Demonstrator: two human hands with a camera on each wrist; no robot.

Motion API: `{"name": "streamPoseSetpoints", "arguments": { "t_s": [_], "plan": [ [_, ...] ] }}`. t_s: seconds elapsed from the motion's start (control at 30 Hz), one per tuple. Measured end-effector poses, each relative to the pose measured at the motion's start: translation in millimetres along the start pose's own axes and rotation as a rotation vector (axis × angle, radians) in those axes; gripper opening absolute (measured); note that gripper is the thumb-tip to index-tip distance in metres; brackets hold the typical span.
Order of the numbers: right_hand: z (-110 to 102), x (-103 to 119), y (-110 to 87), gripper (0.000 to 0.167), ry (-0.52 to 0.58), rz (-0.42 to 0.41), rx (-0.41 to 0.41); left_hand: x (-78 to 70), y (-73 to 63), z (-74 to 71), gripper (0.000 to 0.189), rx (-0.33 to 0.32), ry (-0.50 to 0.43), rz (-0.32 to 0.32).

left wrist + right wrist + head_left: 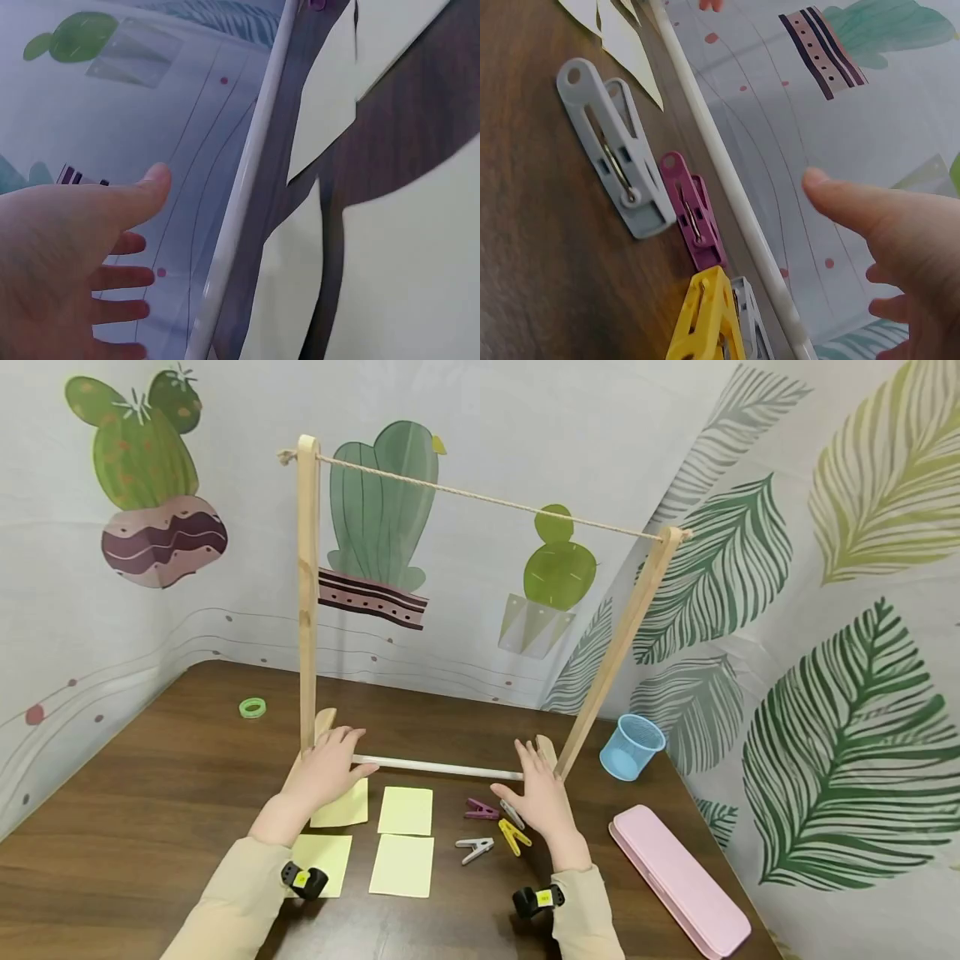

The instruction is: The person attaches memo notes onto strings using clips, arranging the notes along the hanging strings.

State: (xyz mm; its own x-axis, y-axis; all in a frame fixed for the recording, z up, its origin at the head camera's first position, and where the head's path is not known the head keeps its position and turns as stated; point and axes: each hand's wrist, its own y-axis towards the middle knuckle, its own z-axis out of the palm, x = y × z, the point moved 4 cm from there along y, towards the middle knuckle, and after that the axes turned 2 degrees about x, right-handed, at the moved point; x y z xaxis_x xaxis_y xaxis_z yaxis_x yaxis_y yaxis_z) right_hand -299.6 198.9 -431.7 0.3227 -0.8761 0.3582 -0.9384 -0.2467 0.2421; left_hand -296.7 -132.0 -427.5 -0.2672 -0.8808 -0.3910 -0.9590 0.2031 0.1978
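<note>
- Wooden frame (307,593) is stood mid-worktop (150,793), set back toward the rear edge; twine (487,496) is strung across the top, white rod (442,767) is fitted between the feet.
- Left hand (325,770) is placed at the left foot: fingers extended, thumb spread, nothing gripped. Right hand (542,789) is placed at the right foot: thumb held out, fingers mostly straight, nothing gripped. Whether the wood is touched can't be told.
- Step in hand is read as steadying or squaring the frame (judgement).
- Both feet are best pressed evenly, low down; if it is nudged, both sides should be moved together so it isn't twisted.
- Right upright is seen leaned outward; lens distortion can't be ruled out. Joint worth being checked.
- Uprights and twine shouldn't be pulled on; tipping is likelier from up there.
- In the way: four yellow sticky notes (406,811) are laid toward the front edge, the left pair partly covered by the left hand and sleeve. Could be dragged.
- Purple clothespin (482,810), yellow clothespin (513,837) and two grey clothespins (476,848) are scattered beside the right hand; could be knocked.
- Clear of the frame: green tape roll (252,714) near the rear-left corner, blue mesh cup (632,747) by the rear-right corner, pink case (678,881) along the right edge.
</note>
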Motion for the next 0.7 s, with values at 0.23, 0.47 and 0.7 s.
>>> {"name": "streamPoseSetpoints", "arguments": {
  "t_s": [0.23,0.47,0.7],
  "plan": [
    [0.1,-7.3,-0.7,0.062,0.073,-0.038,-0.023,13.6,-0.7,-1.0,0.050,0.063,-0.064,0.036],
    [-1.1,-19.1,-2.6,0.047,0.066,0.016,-0.004,18.2,-4.8,0.4,0.045,0.223,-0.097,0.053],
    [-1.6,-30.6,-5.2,0.039,0.142,0.090,0.062,16.0,-6.7,2.4,0.062,0.295,-0.085,0.076]
  ]
}}
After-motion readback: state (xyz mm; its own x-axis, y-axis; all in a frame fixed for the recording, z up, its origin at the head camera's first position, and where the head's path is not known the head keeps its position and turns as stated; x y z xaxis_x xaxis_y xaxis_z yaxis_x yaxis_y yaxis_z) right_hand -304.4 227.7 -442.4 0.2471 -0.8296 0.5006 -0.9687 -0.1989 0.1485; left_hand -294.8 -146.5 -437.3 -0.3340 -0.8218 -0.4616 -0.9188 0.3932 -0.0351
